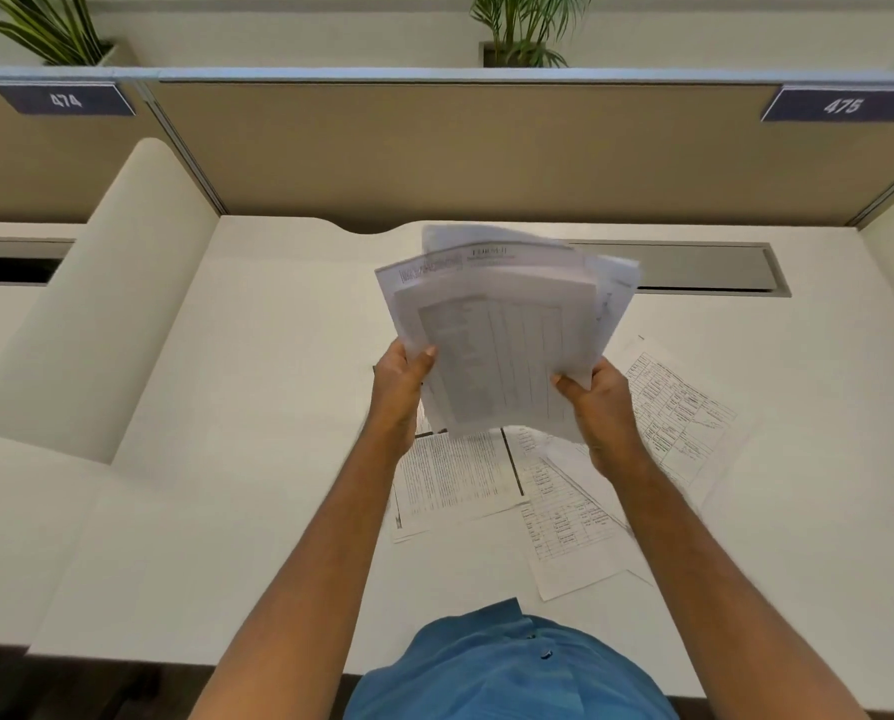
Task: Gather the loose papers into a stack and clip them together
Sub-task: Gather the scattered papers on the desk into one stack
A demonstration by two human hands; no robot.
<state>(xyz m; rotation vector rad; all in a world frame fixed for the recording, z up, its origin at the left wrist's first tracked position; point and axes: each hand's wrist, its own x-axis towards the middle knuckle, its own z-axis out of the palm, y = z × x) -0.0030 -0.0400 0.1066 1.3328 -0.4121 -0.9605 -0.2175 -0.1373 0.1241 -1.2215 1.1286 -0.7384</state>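
I hold a fanned, uneven bunch of printed papers (502, 324) upright above the white desk (237, 407). My left hand (400, 387) grips its lower left edge, thumb on the front sheet. My right hand (603, 402) grips the lower right corner. Beneath the bunch, several loose sheets still lie on the desk: a text page (455, 475) under my left wrist, a table sheet (569, 527) between my arms, and another table sheet (678, 407) to the right of my right hand. No clip is visible.
A tan partition (486, 148) closes the back of the desk, with a grey cable slot (704, 267) in front of it. A cream side divider (96, 304) stands at the left. Plants sit behind the partition. My blue shirt (507, 667) fills the bottom.
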